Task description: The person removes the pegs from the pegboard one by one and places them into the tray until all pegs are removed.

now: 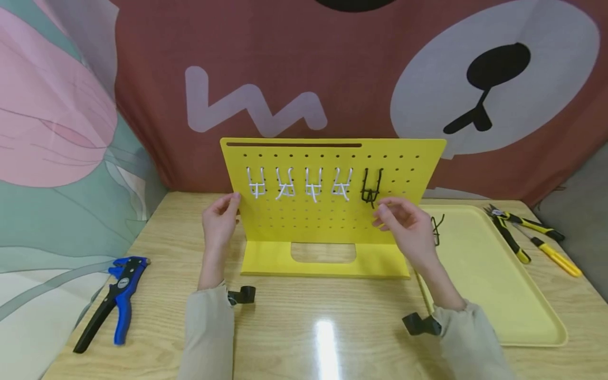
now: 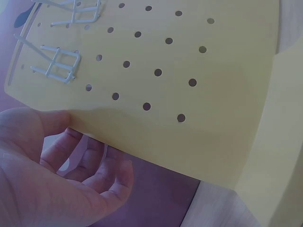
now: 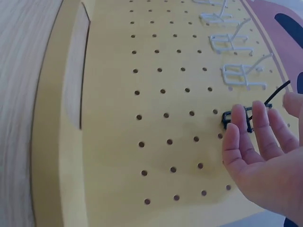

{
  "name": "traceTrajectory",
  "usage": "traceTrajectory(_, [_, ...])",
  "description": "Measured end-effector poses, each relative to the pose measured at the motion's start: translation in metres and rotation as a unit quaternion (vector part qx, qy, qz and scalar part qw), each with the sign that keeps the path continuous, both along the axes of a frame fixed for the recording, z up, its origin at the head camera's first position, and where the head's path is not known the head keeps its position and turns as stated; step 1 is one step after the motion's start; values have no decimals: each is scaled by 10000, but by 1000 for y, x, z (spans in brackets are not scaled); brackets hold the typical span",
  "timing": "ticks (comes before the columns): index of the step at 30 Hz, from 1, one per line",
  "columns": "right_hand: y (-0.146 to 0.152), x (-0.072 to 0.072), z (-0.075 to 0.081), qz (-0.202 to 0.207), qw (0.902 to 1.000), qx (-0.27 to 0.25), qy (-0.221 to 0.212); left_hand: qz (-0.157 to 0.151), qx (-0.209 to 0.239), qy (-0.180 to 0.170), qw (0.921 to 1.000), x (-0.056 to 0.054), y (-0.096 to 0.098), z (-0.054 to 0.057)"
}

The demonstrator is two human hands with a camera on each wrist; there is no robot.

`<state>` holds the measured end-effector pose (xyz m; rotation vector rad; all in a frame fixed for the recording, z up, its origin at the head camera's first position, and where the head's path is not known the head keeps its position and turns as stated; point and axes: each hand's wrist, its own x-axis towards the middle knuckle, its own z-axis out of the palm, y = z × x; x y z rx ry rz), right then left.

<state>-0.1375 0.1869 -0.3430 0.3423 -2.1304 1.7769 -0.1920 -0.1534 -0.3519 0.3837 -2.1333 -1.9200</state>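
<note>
A yellow pegboard (image 1: 313,227) stands upright on its flat foot. Along its upper part hang several white wire hooks (image 1: 313,184) in a row, with one black wire hook (image 1: 370,189) at their right end. My left hand (image 1: 220,219) pinches the board's left edge; in the left wrist view the thumb (image 2: 54,122) lies at the front and the fingers are partly behind the edge. My right hand (image 1: 406,227) is beside the black hook with loosely bent fingers and the thumb apart. In the right wrist view, its fingers (image 3: 259,123) partly cover that hook, and contact is unclear.
At the right lies a pale yellow tray (image 1: 489,285) with a black wire hook (image 1: 435,229) in it, partly hidden by my right hand. Beyond the tray are pliers (image 1: 510,237) and a yellow-handled tool (image 1: 556,256). A blue and black wire stripper (image 1: 123,298) lies at the left.
</note>
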Motion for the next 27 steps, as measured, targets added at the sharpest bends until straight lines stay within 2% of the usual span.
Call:
traceTrajectory(6, [-8,-3,5,235,9991,-276,236,27,8,-6,10000,0,0,2])
traceTrajectory(13, [-11,-7,4,350,9992,38,213,14,-22,-13,10000,0,1,2])
traceTrajectory(27, [-12,-5,9,387,9990,149,147,47,21,-56,10000,1,1,1])
